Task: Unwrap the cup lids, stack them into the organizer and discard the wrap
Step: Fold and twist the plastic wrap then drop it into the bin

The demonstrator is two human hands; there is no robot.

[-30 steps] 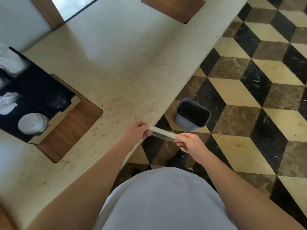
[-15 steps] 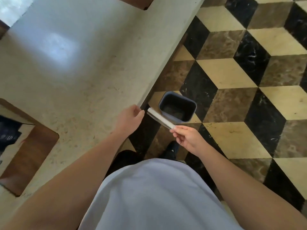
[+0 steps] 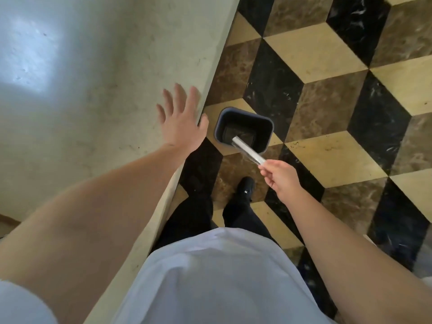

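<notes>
Clear plastic wrap (image 3: 248,151), folded flat into a narrow strip, was pinched at its near end between the thumb and fingertips of the right hand (image 3: 281,181); its far end pointed toward eleven o'clock and hung over the mouth of the dark grey bin (image 3: 268,127) on the patterned floor (image 3: 327,54); whether the tip sat inside the rim or only above it could not be told from this angle. The step in hand looked like the last one, discarding the wrap; lids and organizer were out of view, so the stacking could not be checked. The next move seemed to call for little: carry the strip a touch further over the opening, part the thumb and fingers, and let it drop; being light and stiffly folded, it might catch on the rim or drift, so a low release would be safer. The right arm reached forward and down from five o'clock, wrist bent slightly inward; the left hand (image 3: 181,122) lay spread, fingers straight and parted, over the edge of the pale stone counter (image 3: 93,90), at nine o'clock from the bin, holding nothing.
</notes>
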